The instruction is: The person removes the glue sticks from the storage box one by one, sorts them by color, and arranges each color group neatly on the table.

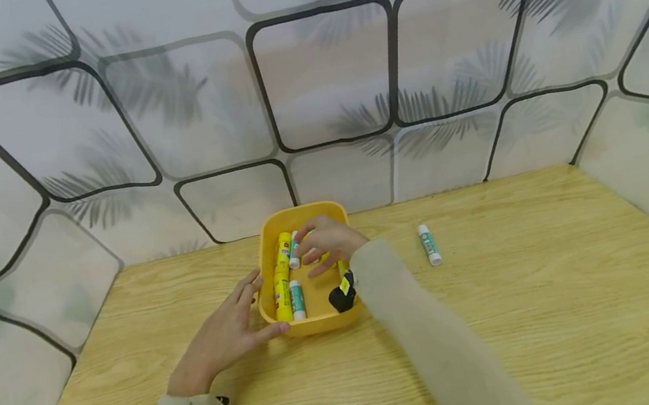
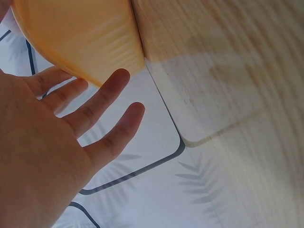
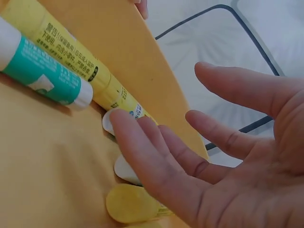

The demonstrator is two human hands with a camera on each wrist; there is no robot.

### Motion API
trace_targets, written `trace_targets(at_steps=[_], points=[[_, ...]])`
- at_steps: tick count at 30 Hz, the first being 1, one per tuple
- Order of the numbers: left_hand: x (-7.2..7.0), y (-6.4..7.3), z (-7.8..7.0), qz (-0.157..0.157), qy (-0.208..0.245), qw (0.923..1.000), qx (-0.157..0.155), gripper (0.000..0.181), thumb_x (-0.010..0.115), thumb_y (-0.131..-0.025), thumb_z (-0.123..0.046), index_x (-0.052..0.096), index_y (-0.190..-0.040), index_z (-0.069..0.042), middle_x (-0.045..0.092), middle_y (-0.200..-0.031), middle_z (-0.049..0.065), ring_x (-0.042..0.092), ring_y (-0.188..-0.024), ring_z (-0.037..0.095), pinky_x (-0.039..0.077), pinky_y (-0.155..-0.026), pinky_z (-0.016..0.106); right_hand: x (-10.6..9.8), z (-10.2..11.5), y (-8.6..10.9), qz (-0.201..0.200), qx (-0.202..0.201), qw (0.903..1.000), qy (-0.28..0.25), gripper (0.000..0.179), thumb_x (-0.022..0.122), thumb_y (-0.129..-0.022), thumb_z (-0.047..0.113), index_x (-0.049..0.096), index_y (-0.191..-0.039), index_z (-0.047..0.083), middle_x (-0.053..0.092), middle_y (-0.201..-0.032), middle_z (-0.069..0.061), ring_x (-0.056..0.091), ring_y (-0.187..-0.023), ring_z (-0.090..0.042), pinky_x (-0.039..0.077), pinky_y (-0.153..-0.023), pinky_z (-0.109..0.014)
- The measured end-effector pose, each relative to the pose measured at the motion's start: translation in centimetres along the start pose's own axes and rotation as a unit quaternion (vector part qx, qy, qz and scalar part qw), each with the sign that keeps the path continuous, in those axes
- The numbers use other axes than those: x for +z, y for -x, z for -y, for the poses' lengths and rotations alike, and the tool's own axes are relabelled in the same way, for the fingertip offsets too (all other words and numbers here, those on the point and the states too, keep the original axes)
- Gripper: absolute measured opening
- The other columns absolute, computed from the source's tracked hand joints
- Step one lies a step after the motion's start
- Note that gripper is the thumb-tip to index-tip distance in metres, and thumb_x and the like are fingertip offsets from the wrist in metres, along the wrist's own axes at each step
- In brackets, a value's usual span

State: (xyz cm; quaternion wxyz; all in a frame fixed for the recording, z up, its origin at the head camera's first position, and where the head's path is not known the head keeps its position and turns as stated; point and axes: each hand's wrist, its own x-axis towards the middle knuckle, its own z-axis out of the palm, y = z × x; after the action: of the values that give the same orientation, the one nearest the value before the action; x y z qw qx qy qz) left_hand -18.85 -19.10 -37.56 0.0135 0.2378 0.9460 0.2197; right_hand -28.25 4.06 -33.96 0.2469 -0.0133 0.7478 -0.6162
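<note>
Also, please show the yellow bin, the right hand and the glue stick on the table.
Yellow bin [image 1: 323, 326]: head view, front wall.
Right hand [image 1: 331, 237]: head view, its back.
Glue stick [image 1: 429, 244]: head view, teal label.

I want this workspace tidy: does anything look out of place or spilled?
One white-and-teal tube lies alone on the table, right of the yellow bin. Similar tubes lie inside it, so this one looks left out. I see no spill.
</note>
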Motion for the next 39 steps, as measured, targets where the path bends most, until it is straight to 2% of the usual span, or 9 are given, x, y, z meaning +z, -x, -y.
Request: trace_targets(at_steps=[8,14,21,25,30,34,39], points=[[0.2,0.1,0.1,-0.002,0.007,1.0000,-0.003,0.093,0.067,-0.093,-0.057,0.032,-0.157,0.001,0.024,-0.165,0.018,0.046,-0.135,0.043,0.039,-0.106,0.064,0.6,-0.2,-1.0,0.019,0.029,0.9994,-0.002,0.044,0.068,-0.096,0.003,0.054,-0.137,-0.005,0.064,-0.116,-0.017,0.066,-0.103,-0.034,0.062,-0.072,-0.042],[0.2,0.0,0.0,-0.004,0.005,1.0000,-0.002,0.093,0.067,-0.092,-0.058,0.033,-0.157,0.000,0.024,-0.165,0.018,0.042,-0.138,0.044,0.038,-0.107,0.064,0.6,-0.3,-0.9,0.041,0.050,0.9978,0.012,0.043,0.068,-0.096,0.003,0.053,-0.135,-0.005,0.062,-0.120,-0.023,0.066,-0.105,-0.039,0.062,-0.074,-0.047],[0.0,0.0,-0.1,-0.006,0.001,1.0000,0.005,0.091,0.067,-0.093,-0.056,0.033,-0.156,0.002,0.026,-0.164,0.020,0.044,-0.137,0.045,0.040,-0.106,0.064,0.7,-0.4,-0.7,0.058,0.083,0.9947,0.020,0.036,0.069,-0.096,0.005,0.054,-0.127,-0.002,0.059,-0.116,-0.024,0.068,-0.099,-0.040,0.061,-0.077,-0.052],[0.0,0.0,-0.2,-0.008,0.001,0.9999,0.007,0.091,0.067,-0.094,-0.054,0.033,-0.156,0.003,0.025,-0.164,0.020,0.047,-0.135,0.044,0.041,-0.106,0.063,0.7,-0.5,-0.8,0.085,0.092,0.9917,0.030,0.033,0.068,-0.096,0.004,0.056,-0.125,-0.004,0.061,-0.110,-0.026,0.069,-0.098,-0.042,0.059,-0.081,-0.053],[0.0,0.1,-0.1,-0.008,0.001,0.9999,0.007,0.092,0.067,-0.094,-0.056,0.032,-0.156,0.004,0.025,-0.164,0.020,0.045,-0.136,0.044,0.040,-0.106,0.062,0.6,-0.8,-0.9,0.125,0.099,0.9867,0.033,0.033,0.063,-0.099,0.002,0.055,-0.129,-0.008,0.065,-0.107,-0.026,0.069,-0.102,-0.043,0.058,-0.085,-0.054],[0.0,0.1,-0.1,-0.007,0.002,1.0000,0.004,0.092,0.067,-0.094,-0.056,0.032,-0.156,0.004,0.025,-0.164,0.020,0.044,-0.136,0.044,0.040,-0.106,0.063,0.7,-1.0,-1.0,0.124,0.095,0.9874,0.027,0.036,0.059,-0.100,-0.003,0.052,-0.135,-0.007,0.068,-0.107,-0.025,0.069,-0.103,-0.042,0.058,-0.084,-0.052],[0.1,0.0,0.0,-0.005,0.007,1.0000,0.001,0.092,0.067,-0.093,-0.055,0.032,-0.156,0.003,0.025,-0.164,0.020,0.048,-0.133,0.044,0.040,-0.106,0.063,0.7,-1.3,-1.2,0.115,0.090,0.9890,0.023,0.039,0.060,-0.097,-0.008,0.053,-0.136,-0.006,0.069,-0.104,-0.026,0.070,-0.100,-0.039,0.061,-0.080,-0.049]])
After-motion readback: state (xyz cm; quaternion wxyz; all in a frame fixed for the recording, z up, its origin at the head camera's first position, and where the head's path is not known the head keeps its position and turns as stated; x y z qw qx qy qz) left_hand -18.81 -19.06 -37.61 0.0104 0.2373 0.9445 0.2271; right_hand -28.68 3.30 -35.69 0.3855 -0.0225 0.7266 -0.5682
